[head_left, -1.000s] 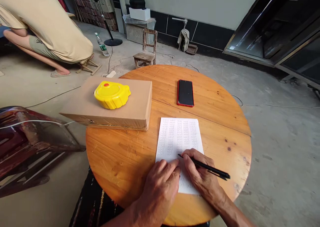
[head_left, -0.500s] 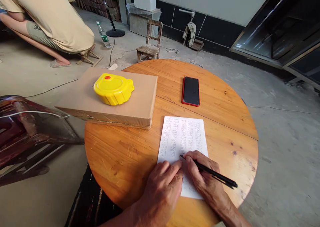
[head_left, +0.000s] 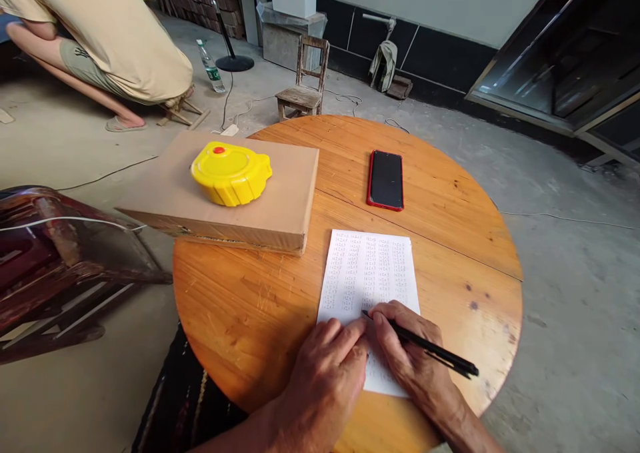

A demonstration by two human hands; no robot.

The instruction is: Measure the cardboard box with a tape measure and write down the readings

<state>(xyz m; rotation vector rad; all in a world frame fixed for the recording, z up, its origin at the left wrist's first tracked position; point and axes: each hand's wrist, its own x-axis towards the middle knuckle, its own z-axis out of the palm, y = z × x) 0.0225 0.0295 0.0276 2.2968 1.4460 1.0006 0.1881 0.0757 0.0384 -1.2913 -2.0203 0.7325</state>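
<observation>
A white sheet of paper (head_left: pixel 370 253) with several columns of small handwritten marks lies on the round wooden table (head_left: pixel 240 320). My right hand (head_left: pixel 413 346) grips a black pen (head_left: pixel 435 350), its tip at the paper around the middle of the sheet. The pen's back end slants down to the right. Against the sheet's lower left part rests my left hand (head_left: pixel 333 366), fingers laid over the paper and slightly bent, with nothing held. Both hands hide much of the lower writing.
A yellow tape-measure-shaped case (head_left: pixel 233 173) sits on a cardboard box (head_left: pixel 280 206) at the table's left. A red-edged phone (head_left: pixel 385 180) lies beyond the paper. Around stand a small wooden chair (head_left: pixel 303 96), a dark red chair (head_left: pixel 60 260), a bottle (head_left: pixel 211 66) and a seated person (head_left: pixel 115 46).
The whole view has shifted slightly right and up. My pen tip stays at nearly the same spot on the paper, and my left hand remains in place.
</observation>
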